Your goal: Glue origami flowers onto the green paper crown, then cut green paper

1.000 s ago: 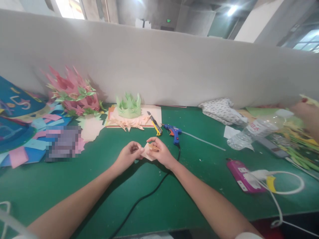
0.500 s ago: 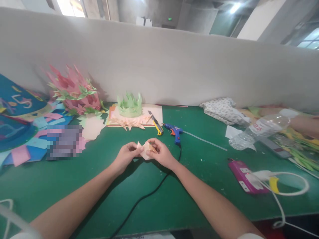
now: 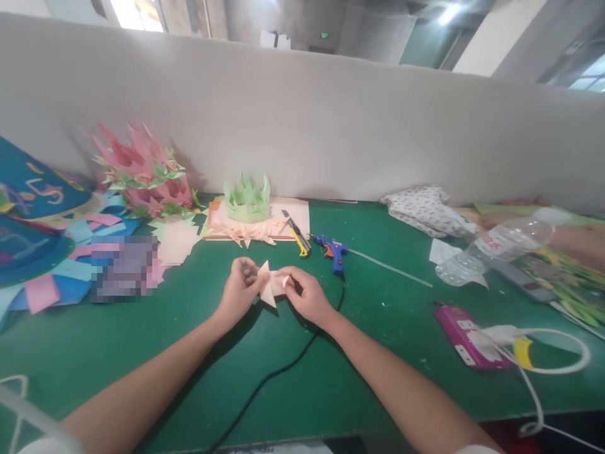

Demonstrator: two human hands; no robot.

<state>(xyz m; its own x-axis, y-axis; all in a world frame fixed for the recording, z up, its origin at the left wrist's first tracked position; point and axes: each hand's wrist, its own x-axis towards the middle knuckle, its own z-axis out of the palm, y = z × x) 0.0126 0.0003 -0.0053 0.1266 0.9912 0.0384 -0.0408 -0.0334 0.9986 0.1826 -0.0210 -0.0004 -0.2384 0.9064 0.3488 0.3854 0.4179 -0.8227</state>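
Observation:
A small folded piece of pale peach paper point(image 3: 268, 285) with pointed tips is held between both my hands, just above the green table point(image 3: 368, 353). My left hand point(image 3: 240, 291) pinches its left side with curled fingers. My right hand point(image 3: 307, 293) pinches its right side with thumb and forefinger. Behind the hands lie a green paper crown point(image 3: 246, 200) on a peach paper base point(image 3: 246, 233), a yellow utility knife point(image 3: 297, 234) and a blue glue gun point(image 3: 332, 250) whose black cord point(image 3: 274, 375) runs under my right wrist.
A pink and green paper flower point(image 3: 142, 173) and coloured paper scraps point(image 3: 42, 284) fill the left. To the right lie a patterned cloth point(image 3: 423, 211), a plastic bottle point(image 3: 498, 246), a pink power strip point(image 3: 466, 334) with a white cable point(image 3: 548, 366), and another person's arm point(image 3: 576, 239).
The folded paper has been turned between my fingers, so its points now stick up and down. Both hands shifted slightly up the table.

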